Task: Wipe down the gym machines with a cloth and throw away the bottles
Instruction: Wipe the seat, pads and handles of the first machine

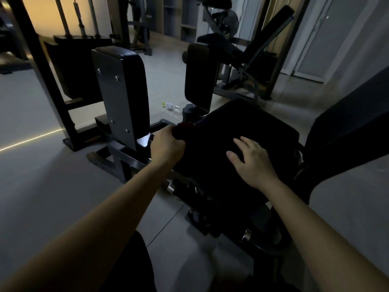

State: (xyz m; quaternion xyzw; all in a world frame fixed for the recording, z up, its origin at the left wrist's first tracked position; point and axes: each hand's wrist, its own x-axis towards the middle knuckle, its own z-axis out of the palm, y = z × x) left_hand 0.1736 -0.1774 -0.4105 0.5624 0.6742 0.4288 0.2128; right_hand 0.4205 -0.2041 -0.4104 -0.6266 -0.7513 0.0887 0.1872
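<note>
Your forearms (105,218) led to the hands: right hand (250,161) flat, fingers spread, on the seat pad (263,123); left hand (168,144) gripping what looked like the cloth (181,131) at its front-left corner. Dimness could hide missed patches. You might kick the bottle (172,106) on the floor (42,186) beyond.

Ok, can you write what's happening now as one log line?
left hand: grips dark bunch at seat pad edge, maybe cloth | right hand: flat on seat pad | plastic bottle: lying on floor
</note>
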